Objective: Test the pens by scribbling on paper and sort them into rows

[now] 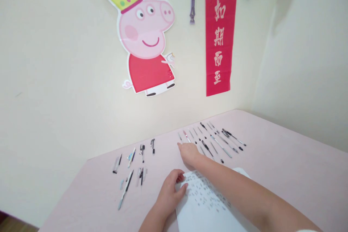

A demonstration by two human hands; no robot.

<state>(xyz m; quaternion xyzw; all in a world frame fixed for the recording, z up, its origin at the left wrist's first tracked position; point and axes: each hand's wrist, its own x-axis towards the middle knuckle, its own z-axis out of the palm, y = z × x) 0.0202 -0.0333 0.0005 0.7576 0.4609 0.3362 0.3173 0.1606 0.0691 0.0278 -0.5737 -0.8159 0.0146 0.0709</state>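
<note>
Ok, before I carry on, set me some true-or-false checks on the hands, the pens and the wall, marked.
1. The right hand is at the left end of the larger pen group. True.
2. The left hand is at the left edge of the white sheet. True.
3. The white sheet is blank. False: small dark marks or bits show on it.
4. The red banner hangs right of the pig cutout. True.
5. All the pens lie right of the left hand. False: a smaller pen group lies to its left.
</note>
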